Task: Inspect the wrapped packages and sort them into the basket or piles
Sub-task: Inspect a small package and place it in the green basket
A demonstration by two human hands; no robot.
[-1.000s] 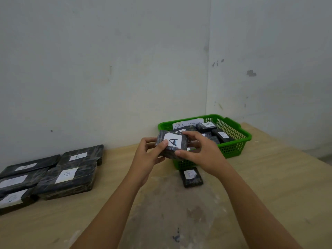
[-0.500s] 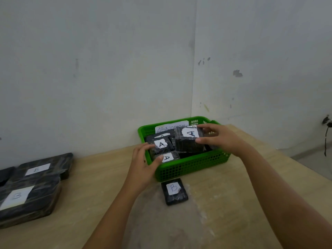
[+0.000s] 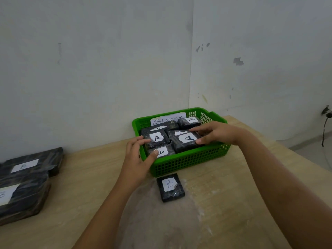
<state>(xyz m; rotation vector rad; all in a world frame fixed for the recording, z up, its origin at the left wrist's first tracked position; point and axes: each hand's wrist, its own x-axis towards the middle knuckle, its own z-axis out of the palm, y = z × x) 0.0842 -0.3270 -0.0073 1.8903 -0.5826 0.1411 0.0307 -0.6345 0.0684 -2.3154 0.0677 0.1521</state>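
A green basket (image 3: 188, 163) stands against the wall with several black wrapped packages marked A inside and a paper label reading "ABNormal" at its back. My right hand (image 3: 217, 133) reaches over the basket's right side and pinches one A package (image 3: 186, 141) between thumb and fingers; the package lies on the others. My left hand (image 3: 137, 157) rests at the basket's front left corner. Its thumb touches the front A package (image 3: 162, 151), and its fingers touch another A package (image 3: 156, 139). A small black package marked B (image 3: 170, 187) lies on the table just in front of the basket.
Large black wrapped packages marked B (image 3: 27, 178) are piled at the table's left edge. The wooden table (image 3: 224, 203) meets the wall corner behind the basket. A cable hangs on the wall at far right (image 3: 326, 123).
A second ago both hands held the A package up in front of the basket. My right hand then carried it into the basket and lowered it onto the others; my left hand dropped to the basket's front corner.
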